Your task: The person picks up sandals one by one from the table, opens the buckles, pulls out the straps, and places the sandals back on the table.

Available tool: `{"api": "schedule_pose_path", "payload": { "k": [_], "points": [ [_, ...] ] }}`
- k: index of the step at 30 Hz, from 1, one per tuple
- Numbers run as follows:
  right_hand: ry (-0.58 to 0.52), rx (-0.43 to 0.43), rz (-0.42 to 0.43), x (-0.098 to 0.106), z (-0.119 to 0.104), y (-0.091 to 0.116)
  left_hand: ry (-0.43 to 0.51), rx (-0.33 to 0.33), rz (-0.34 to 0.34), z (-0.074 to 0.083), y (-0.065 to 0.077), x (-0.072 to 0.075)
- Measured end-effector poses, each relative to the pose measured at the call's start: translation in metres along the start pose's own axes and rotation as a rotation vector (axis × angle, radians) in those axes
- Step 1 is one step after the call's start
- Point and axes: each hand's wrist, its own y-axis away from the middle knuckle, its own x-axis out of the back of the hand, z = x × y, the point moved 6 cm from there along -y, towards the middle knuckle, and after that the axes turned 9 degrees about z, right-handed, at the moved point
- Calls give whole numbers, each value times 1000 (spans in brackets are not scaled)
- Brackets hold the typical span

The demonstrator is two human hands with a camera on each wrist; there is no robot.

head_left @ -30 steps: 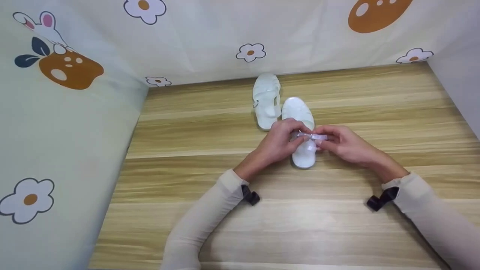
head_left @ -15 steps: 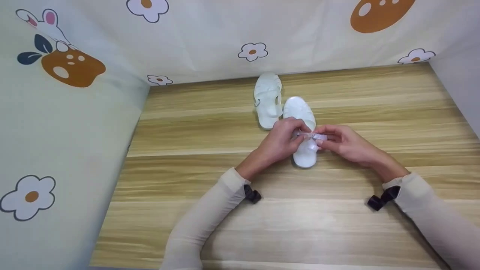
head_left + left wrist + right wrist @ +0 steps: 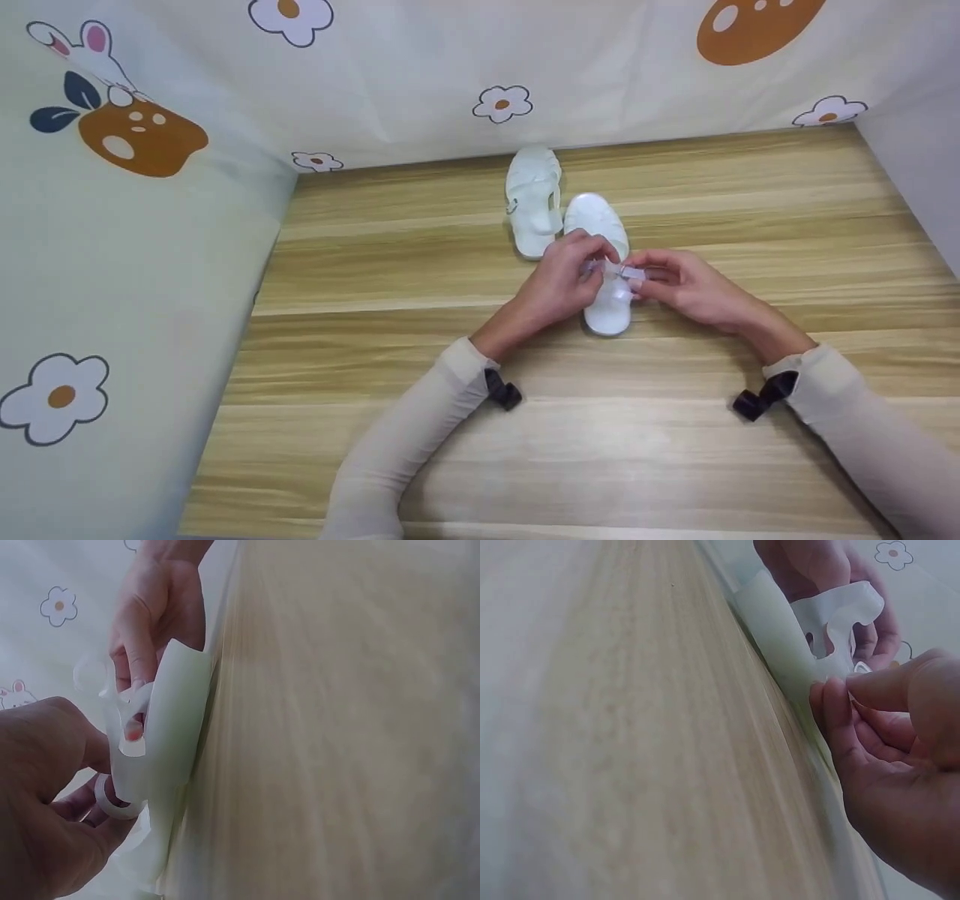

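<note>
A white sandal (image 3: 592, 214) lies on the wood-grain surface, toe pointing away, with both hands over its middle. My left hand (image 3: 562, 274) pinches the sandal's pale ankle strap (image 3: 611, 268); in the left wrist view the strap curls in a loop (image 3: 112, 799) by its fingertips. From the other side my right hand (image 3: 690, 289) pinches the strap's buckle end (image 3: 634, 274) between thumb and fingers. A small pale buckle (image 3: 861, 668) shows beside the right thumb in the right wrist view. The fingers partly hide the strap and the sandal's middle.
A matching white sandal (image 3: 533, 199) lies just left and farther back, close to the patterned back wall (image 3: 405, 90). Another patterned wall (image 3: 150, 262) bounds the left side, and a plain pale one (image 3: 922, 150) the right. Wood-grain surface (image 3: 600, 450) extends toward the person.
My left fingers have shifted slightly up and back, with the thumb drawn left from the buckle. The strap between the hands sits a little higher. My right hand has barely moved.
</note>
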Motion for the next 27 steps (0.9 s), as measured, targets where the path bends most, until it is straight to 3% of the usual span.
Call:
{"api": "schedule_pose_path", "payload": {
  "k": [13, 21, 27],
  "points": [
    [20, 20, -6, 0, -3, -1, 25, 2, -35, -5, 3, 3],
    [23, 32, -12, 0, -3, -2, 1, 65, -63, -3, 2, 2],
    [11, 29, -7, 0, -1, -1, -41, 49, -41, -1, 0, 3]
  ]
}}
